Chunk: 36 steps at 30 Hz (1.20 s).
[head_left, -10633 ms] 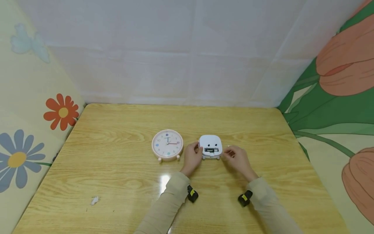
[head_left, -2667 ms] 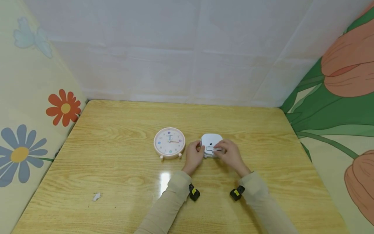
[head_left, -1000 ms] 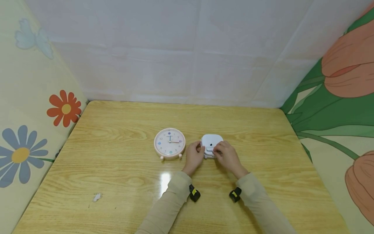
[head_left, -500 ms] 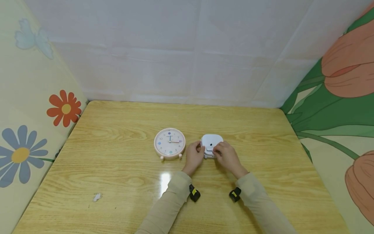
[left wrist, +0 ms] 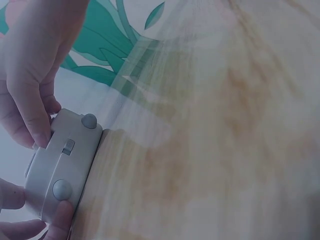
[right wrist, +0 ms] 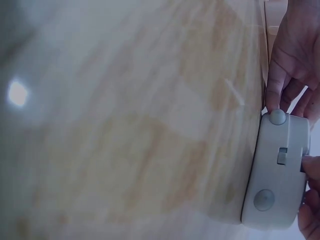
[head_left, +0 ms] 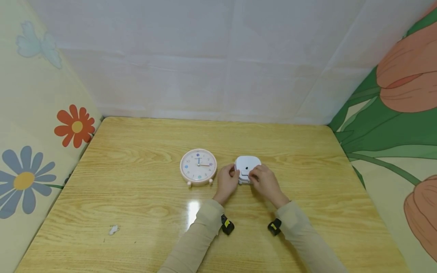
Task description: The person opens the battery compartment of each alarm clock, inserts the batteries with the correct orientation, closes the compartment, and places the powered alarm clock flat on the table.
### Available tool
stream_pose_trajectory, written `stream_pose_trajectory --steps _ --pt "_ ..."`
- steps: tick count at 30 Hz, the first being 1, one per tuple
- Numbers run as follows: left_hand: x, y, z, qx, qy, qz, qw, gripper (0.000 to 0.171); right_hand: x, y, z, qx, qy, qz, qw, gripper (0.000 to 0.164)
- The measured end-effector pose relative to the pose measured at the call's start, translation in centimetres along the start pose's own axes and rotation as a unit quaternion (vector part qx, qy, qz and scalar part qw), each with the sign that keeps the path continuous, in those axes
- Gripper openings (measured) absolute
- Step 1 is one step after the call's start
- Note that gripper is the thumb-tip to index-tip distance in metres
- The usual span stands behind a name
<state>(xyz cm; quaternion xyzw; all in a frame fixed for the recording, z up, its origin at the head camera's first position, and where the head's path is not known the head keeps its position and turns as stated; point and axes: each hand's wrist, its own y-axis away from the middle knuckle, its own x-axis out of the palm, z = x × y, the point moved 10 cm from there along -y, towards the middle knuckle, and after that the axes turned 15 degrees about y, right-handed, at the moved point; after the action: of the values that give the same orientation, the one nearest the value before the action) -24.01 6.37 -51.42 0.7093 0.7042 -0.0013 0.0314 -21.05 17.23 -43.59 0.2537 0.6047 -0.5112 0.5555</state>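
Note:
A small white alarm clock lies face down on the table, its back up. My left hand holds its left side between thumb and fingers. Across the lower back sits the battery cover, and my right hand pinches at its right end, partly hiding it. In the left wrist view, two round feet and a small switch show along the side of the white clock. The right wrist view has my right thumb in the notch at the edge of the white clock.
Left of my left hand, a round pink clock lies face up. A white scrap is on the wooden table at the front left. Behind the table hangs a pale cloth; flower-printed panels flank both sides.
Earlier the battery compartment was uncovered with a battery in it, and my right hand was off to its right. The cover now lies over it; in the last second, almost no movement.

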Motion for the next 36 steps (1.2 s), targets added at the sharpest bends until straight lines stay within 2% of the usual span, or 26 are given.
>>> stream_pose_trajectory --steps 6,14,17,21,25,30,36 --pt "0.0 0.0 -0.2 0.014 0.005 -0.004 0.9999 0.032 -0.1 0.1 0.2 -0.010 0.002 -0.006 1.000 0.009" --pt "0.0 0.1 0.1 -0.002 0.010 -0.004 0.9999 0.032 -0.1 0.2 0.4 -0.027 0.017 -0.008 0.999 0.009" --pt "0.0 0.1 0.0 -0.005 0.010 -0.004 0.9999 0.033 0.0 0.2 0.2 -0.016 0.010 -0.006 1.000 0.009" --pt "0.0 0.1 -0.2 -0.001 0.008 -0.003 1.0000 0.032 0.3 0.3 -1.1 0.048 -0.020 0.011 0.999 0.006" --pt "-0.1 0.1 -0.3 0.003 0.002 -0.003 1.0000 0.032 0.6 0.6 -2.5 0.127 -0.055 0.035 0.990 0.008" --pt "-0.1 0.1 -0.3 0.005 -0.001 -0.004 1.0000 0.032 0.8 0.9 -3.8 0.198 -0.083 0.058 0.975 0.023" --pt "0.0 0.1 -0.1 -0.001 0.001 -0.001 1.0000 0.033 1.9 1.4 -5.3 0.266 -0.091 0.115 0.953 0.048"
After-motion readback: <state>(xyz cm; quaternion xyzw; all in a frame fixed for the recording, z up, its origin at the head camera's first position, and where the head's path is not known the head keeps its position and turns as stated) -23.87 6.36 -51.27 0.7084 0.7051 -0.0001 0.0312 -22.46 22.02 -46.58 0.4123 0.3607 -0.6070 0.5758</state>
